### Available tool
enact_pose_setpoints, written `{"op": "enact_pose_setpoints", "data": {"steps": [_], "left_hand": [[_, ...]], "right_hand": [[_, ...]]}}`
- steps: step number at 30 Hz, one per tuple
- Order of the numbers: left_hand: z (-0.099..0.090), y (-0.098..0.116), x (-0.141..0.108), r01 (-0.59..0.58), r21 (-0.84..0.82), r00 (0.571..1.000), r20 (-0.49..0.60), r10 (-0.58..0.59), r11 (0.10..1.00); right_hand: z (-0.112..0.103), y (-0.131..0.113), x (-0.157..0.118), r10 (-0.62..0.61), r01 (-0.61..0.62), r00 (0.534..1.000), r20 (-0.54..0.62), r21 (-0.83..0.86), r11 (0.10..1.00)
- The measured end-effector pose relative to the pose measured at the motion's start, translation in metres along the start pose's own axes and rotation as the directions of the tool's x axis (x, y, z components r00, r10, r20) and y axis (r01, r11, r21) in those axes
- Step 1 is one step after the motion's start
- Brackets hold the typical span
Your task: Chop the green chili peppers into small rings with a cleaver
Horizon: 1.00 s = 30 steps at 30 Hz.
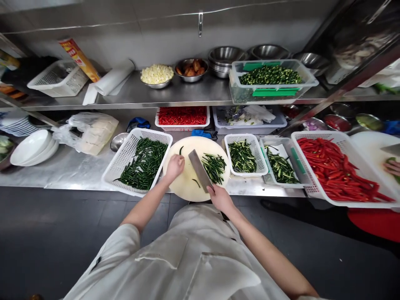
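White chef's jacket (187, 262) fills foreground. Steel counter (71, 171) spans kitchen. Round cutting board (187, 183) at centre, between basket of whole green chillies (142, 162) and basket of cut chillies (242, 156). Right hand (220, 198) grasps cleaver (200, 170), blade flat over board beside sliced chilli pile (214, 166). Left hand (174, 166) curled closed on board, pinning single green chilli (181, 150). Co-worker's hand (392, 167) at far right.

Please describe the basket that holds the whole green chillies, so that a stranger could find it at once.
Start at the round cutting board on the steel counter, where the right hand holds a cleaver. The white basket lies directly left of it, beside the left hand. Its green chillies are long and uncut.
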<state>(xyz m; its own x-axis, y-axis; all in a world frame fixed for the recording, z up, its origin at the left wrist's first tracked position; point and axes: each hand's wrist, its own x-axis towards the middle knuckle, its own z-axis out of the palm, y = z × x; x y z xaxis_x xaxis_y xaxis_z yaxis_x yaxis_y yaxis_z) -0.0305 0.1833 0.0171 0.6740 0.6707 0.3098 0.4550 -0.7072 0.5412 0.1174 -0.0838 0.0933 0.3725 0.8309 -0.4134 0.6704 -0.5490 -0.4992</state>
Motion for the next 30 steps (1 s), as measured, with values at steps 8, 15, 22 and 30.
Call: {"op": "enact_pose_setpoints", "data": {"steps": [8,15,22,30], "left_hand": [[-0.004,-0.021,0.031,0.079,0.098,0.989,0.118,-0.091,0.992],[0.006,0.024,-0.072,-0.193,-0.105,0.950,0.230,0.213,0.976],[0.029,0.053,-0.098,-0.249,-0.201,0.910,0.287,0.300,0.947],[0.022,0.048,-0.093,-0.243,-0.189,0.916,0.277,0.289,0.951]], "right_hand": [[-0.001,0.038,-0.036,0.006,0.003,0.989,0.148,-0.060,0.998],[-0.009,0.015,-0.031,0.112,-0.101,0.990,0.087,-0.119,0.988],[-0.026,0.011,-0.035,0.031,0.004,0.986,0.162,-0.213,0.977],[0.002,-0.029,0.036,-0.010,0.021,0.992,0.123,-0.093,0.995]]}}
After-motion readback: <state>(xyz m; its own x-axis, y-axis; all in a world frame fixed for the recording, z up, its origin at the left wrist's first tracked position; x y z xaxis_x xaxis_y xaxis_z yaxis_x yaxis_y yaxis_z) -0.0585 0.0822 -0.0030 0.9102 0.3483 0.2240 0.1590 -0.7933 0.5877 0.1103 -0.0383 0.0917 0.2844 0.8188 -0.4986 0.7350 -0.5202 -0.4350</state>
